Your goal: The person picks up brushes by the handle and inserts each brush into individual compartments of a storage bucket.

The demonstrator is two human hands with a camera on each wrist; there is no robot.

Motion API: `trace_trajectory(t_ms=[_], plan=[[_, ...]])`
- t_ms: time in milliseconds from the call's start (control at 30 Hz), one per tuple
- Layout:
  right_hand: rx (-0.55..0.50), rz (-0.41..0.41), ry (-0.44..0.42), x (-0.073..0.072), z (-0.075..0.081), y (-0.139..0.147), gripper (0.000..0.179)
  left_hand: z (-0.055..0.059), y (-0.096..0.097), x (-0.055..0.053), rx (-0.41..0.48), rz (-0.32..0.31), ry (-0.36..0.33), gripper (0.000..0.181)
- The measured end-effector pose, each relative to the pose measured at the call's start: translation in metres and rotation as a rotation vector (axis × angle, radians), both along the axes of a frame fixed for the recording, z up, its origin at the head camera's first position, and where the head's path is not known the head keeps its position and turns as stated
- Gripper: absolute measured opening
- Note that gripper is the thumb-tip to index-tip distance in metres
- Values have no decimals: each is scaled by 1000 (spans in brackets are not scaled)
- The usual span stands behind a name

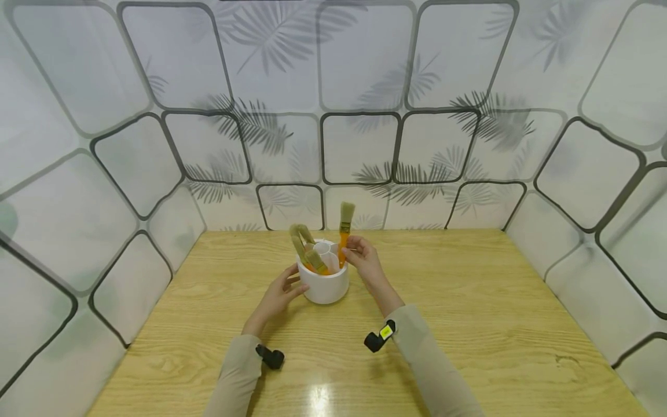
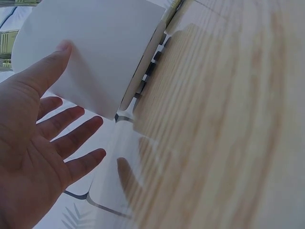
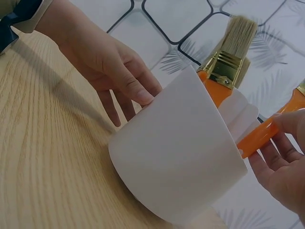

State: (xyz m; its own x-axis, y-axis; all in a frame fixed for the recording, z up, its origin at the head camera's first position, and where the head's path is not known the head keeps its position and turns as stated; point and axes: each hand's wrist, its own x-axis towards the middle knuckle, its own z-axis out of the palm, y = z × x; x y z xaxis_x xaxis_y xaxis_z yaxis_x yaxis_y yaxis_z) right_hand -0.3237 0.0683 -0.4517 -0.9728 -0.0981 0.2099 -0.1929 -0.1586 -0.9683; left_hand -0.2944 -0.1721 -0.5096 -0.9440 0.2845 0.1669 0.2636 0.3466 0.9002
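A white round holder [image 1: 325, 288] stands upright on the table, with a white divided insert [image 1: 322, 249] inside. My right hand [image 1: 366, 263] pinches the orange handle [image 3: 259, 137] of a flat paintbrush [image 1: 346, 217] at the holder's right rim, bristles up. The handle's lower end is by the rim; the head view does not show how far it goes inside. My left hand [image 1: 280, 294] is at the holder's left side, its thumb touching the wall [image 2: 105, 52] and its other fingers spread and loose. Several more paintbrushes [image 3: 233, 52] lean in the holder's left part.
The holder rests on a light wood-grain table [image 1: 469, 301]. Patterned white curtain walls [image 1: 359, 147] enclose the table at the back and both sides. A small black wrist camera [image 1: 271, 357] is on the left sleeve, another [image 1: 379, 337] on the right.
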Motion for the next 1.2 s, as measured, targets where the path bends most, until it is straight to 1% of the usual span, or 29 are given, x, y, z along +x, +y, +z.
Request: trace_trajectory(t_ms=[67,200,300,400,467,500,700,733,867,1200], plan=[[16,2,-1,0,0,0,30,4,1,2,5,-3,3,65],[35,16,13,0,-1,2,32,20,5,13,10,-10,15,63],[30,16,33,1,0,3,35,30,7,20,-1,-19,18,63],[22,6,36,1,1,5,37,32,7,21,-4,-24,5,63],[28,-4,31,1,1,6,38,32,6,21,-3,-29,0,63],[23,-1,25,3,3,7,38,28,6,18,-1,-26,-2,63],[21,-7,34,5,1,12,39,1,1,2,-1,-6,5,68],[23,-14,38,3,-3,13,39,1,1,1,-3,-6,4,68],[19,-21,48,3,-6,14,39,1,2,2,-10,-3,1,70],[15,-13,38,8,-4,19,37,0,2,2,-15,16,9,69]])
